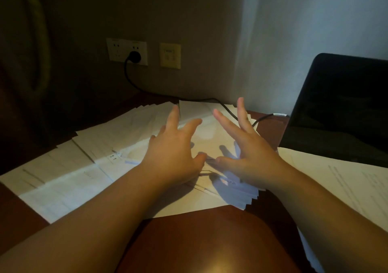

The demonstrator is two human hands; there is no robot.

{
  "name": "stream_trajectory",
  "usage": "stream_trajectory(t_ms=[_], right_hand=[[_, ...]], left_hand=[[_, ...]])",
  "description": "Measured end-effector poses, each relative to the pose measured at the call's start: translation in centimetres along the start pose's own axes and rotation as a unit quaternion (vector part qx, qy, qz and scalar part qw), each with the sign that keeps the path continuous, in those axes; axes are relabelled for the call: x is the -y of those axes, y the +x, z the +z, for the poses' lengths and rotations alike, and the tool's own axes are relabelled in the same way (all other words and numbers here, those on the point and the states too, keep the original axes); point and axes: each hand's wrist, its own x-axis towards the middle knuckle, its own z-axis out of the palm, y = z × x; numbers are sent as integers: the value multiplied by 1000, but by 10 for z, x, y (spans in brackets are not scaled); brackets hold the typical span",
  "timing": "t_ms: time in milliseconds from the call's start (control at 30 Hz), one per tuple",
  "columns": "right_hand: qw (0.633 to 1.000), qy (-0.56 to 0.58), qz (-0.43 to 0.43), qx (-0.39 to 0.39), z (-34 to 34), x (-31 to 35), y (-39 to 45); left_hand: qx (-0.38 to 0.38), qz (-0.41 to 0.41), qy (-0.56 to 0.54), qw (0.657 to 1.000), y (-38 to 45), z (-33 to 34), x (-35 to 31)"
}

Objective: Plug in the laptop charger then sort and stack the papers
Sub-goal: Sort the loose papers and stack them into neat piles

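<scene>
Charger plug [134,56] already in wall socket [127,51]; paper step now. My left hand [175,153] and right hand [249,157] hover splayed, holding nothing, over fanned papers [117,134]. Next: gather and square them.

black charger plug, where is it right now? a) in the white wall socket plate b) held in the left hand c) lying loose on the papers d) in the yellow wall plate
a: the round black charger plug sits in the white wall socket plate, and its black cable runs down to the desk; both hands, left and right, are open over the spread white papers.
</scene>
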Motion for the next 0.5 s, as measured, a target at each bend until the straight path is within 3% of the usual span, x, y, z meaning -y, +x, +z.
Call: stream_trajectory(t_ms=[167, 500], right_hand=[[994, -54, 27, 95, 9, -17, 4], [998, -46, 24, 26, 10, -18, 2]], left_hand=[[59, 21, 98, 993, -1, 2, 3], [46, 46, 48, 997, 3, 1, 10]])
